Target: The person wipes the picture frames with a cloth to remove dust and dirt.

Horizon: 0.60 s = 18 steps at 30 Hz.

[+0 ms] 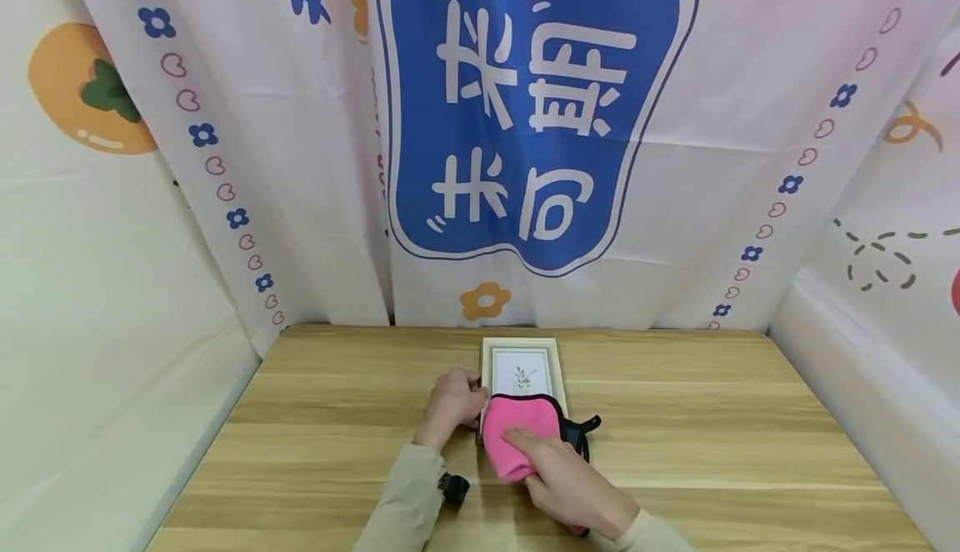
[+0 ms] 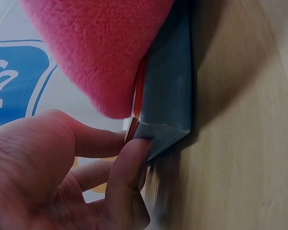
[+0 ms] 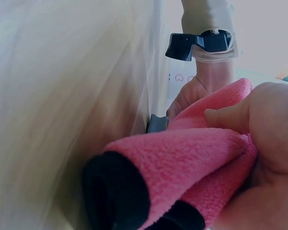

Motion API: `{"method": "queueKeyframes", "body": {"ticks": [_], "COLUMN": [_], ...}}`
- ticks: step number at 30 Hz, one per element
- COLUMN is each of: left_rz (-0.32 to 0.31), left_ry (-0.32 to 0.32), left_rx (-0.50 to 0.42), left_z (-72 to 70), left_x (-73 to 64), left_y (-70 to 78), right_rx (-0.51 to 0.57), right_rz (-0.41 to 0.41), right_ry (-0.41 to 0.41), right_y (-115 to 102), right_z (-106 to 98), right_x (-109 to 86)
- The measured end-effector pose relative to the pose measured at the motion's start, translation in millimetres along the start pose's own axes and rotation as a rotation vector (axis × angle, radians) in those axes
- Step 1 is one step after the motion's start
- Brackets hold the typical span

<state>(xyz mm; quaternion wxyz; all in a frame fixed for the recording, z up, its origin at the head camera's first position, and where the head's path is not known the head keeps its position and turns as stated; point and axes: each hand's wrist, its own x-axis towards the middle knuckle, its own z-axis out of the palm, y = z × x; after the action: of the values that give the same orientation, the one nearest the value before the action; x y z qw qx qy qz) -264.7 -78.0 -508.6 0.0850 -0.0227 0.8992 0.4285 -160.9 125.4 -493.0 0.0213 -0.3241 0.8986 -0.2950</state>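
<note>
A picture frame [image 1: 487,360] with a pale border and a small plant print lies on the table. At its left edge is my left hand [image 1: 455,406]; the left wrist view shows that hand's thumb and fingers [image 2: 129,158] pinching a corner of the frame's side [image 2: 168,81]. My right hand [image 1: 566,481] grips a fluffy pink cloth [image 1: 525,414] with black edging, which covers the frame's near part. In the right wrist view the cloth [image 3: 182,153] is bunched and folded under the thumb [image 3: 228,117]. The frame's near end is hidden beneath it.
The wood-grain table [image 1: 337,419] ends at a white printed curtain [image 1: 330,227] behind, with white side walls [image 1: 112,327] left and right. A black wrist device [image 1: 453,488] sits on the left sleeve. A black strap [image 1: 588,425] sticks out to the cloth's right.
</note>
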Motion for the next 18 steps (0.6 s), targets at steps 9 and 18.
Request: {"method": "queueKeyframes", "body": {"ticks": [9, 18], "left_rz": [0.008, 0.017], "left_ry": [0.011, 0.024], "left_rx": [0.026, 0.05], "left_z": [-0.4, -1.9], "left_x": [-0.2, 1.3], "left_y": [-0.5, -1.6], "right_rx": [0.003, 0.024], "right_rz": [-0.001, 0.005], "right_ry": [-0.01, -0.014], "right_y": [-5.7, -10.0], "right_z": [5.7, 7.5], "right_x": [6.1, 6.8]}}
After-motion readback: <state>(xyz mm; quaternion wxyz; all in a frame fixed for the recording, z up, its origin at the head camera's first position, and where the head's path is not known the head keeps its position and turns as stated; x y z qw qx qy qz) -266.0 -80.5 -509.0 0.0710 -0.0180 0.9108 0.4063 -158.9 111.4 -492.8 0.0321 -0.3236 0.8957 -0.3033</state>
